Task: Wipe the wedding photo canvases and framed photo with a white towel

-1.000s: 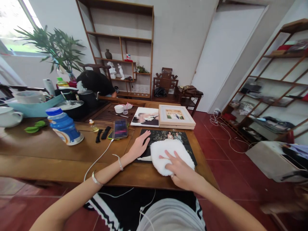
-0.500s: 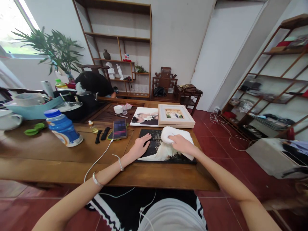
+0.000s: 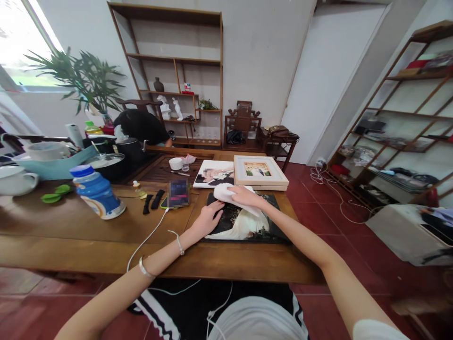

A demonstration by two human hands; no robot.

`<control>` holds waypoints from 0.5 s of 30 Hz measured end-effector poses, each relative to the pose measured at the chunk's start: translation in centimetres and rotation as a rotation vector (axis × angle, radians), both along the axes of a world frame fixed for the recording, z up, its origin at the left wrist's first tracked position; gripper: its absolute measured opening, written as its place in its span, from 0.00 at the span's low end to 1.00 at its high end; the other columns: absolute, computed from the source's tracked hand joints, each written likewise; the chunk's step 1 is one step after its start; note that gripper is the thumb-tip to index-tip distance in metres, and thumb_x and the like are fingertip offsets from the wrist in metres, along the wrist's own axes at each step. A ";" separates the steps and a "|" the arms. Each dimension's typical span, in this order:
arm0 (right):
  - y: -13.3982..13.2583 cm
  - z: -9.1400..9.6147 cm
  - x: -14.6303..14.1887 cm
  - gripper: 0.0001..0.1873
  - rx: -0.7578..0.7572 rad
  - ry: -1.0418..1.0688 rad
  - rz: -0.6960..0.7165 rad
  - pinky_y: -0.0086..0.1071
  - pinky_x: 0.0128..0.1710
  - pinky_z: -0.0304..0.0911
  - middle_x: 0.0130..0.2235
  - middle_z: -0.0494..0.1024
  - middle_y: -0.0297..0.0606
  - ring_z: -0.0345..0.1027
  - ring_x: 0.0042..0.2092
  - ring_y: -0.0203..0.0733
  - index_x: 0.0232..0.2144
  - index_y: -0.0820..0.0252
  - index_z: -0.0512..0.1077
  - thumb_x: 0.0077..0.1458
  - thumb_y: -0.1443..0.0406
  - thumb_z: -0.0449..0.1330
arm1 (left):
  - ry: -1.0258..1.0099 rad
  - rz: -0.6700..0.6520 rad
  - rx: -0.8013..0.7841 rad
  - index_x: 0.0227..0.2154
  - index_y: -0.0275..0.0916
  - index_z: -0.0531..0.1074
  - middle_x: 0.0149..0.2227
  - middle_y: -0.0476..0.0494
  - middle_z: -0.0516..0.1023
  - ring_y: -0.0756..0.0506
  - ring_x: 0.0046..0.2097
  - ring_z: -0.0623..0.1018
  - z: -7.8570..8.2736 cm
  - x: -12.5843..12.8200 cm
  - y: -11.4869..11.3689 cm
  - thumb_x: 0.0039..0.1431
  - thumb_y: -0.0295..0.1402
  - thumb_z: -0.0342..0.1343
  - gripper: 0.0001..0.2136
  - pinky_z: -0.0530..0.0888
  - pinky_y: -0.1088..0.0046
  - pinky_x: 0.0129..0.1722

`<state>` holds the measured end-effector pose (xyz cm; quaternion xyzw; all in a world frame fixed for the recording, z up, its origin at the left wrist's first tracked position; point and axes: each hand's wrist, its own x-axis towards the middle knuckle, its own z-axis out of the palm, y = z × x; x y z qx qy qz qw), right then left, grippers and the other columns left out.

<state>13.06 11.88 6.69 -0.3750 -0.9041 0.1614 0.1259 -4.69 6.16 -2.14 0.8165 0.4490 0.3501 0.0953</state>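
A dark photo panel (image 3: 244, 225) showing a white dress lies flat near the table's front right edge. My right hand (image 3: 247, 197) grips a white cloth (image 3: 223, 191) and presses it against the panel's far part. Fingers apart, my left hand (image 3: 210, 217) rests on the panel's left edge. Behind the panel lie a white photo print (image 3: 214, 174) and a pale framed picture (image 3: 261, 172). The cloth and my right hand cover part of the dark panel.
Left on the wooden table (image 3: 170, 257) stand a blue-capped bottle (image 3: 97, 193), a small dropper bottle (image 3: 140, 190), black straps (image 3: 153, 201) and a phone (image 3: 178, 194) with a white cable. Across the table a person (image 3: 139, 126) bends low beside a dark kettle (image 3: 130, 150).
My right hand has slid the white cloth leftward and away across the panel, baring its right part. My left hand stays on the left edge. The view has shifted slightly.
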 end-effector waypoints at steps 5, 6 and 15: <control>-1.1 -0.6 7.7 0.23 0.013 -0.013 -0.161 0.40 0.50 0.56 0.46 0.75 0.43 0.65 0.48 0.51 0.40 0.62 0.72 0.42 0.72 0.46 | 0.004 0.013 0.004 0.48 0.36 0.70 0.53 0.39 0.71 0.42 0.58 0.66 -0.6 0.0 0.3 0.60 0.29 0.45 0.15 0.66 0.57 0.55; -1.4 -0.9 9.0 0.23 0.016 -0.017 -0.195 0.41 0.51 0.55 0.46 0.75 0.43 0.65 0.49 0.51 0.40 0.62 0.72 0.43 0.72 0.46 | 0.005 0.015 0.005 0.48 0.36 0.70 0.53 0.39 0.71 0.42 0.58 0.66 -0.7 -0.1 0.3 0.60 0.29 0.45 0.16 0.66 0.57 0.55; -10.5 -3.3 12.6 0.23 0.026 -0.114 -0.205 0.47 0.61 0.36 0.56 0.65 0.44 0.41 0.64 0.45 0.39 0.61 0.69 0.41 0.77 0.45 | -0.031 0.043 0.022 0.50 0.33 0.68 0.56 0.36 0.66 0.42 0.59 0.63 -0.3 0.0 0.1 0.61 0.32 0.44 0.17 0.62 0.58 0.58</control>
